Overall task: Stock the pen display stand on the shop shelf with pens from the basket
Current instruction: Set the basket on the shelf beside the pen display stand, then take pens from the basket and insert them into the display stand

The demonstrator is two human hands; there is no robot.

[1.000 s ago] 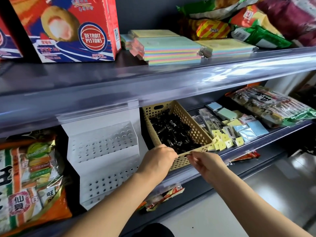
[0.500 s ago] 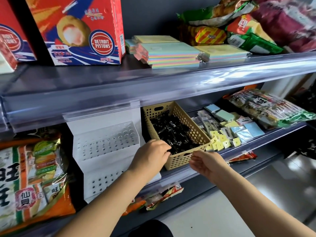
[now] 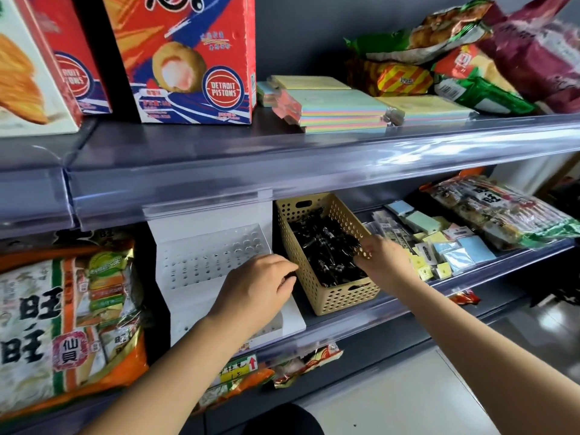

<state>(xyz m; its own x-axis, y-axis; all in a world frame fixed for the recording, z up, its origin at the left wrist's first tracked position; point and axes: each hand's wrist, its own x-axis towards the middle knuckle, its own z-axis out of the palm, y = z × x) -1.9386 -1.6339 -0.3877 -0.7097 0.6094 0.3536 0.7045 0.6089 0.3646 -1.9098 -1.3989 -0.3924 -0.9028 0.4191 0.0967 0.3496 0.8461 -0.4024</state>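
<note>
**Basket** (image 3: 342, 298): tan, perforated, standing on the lower shelf with its front wall toward me.

**Pens** (image 3: 326, 249): black, a loose tangled heap inside the basket. None has left it that I can see.

**Pen display stand** (image 3: 204, 259): white, stepped, with rows of holes, just left of the basket. Every hole in view is unfilled, so I judge the stocking barely begun.

**My left hand** (image 3: 257, 291): against the basket's left wall, in front of the stand. The fingers are curled in. I cannot tell whether they pinch anything.

**My right hand** (image 3: 387, 260): over the basket's right rim, fingers loosely spread and reaching toward the heap. It is blurred, and I see nothing held in it.

**Step in hand, as I judge it:** drawing the first pens out of the basket.

**Method notes:**
- I brace the basket at its left wall so it does not slide when I pull.
- I take one pen, or a few lying the same way, from the top of the heap rather than digging under it.
- I lift straight up past the rim, since clips may snag on the perforations or on other pens.
- I carry the pens left of the basket and seat each upright in its own hole, starting with the back row.

**Hazard:** small stationery packets (image 3: 452, 252) lie just right of the basket, and my right wrist could sweep them off.
</note>
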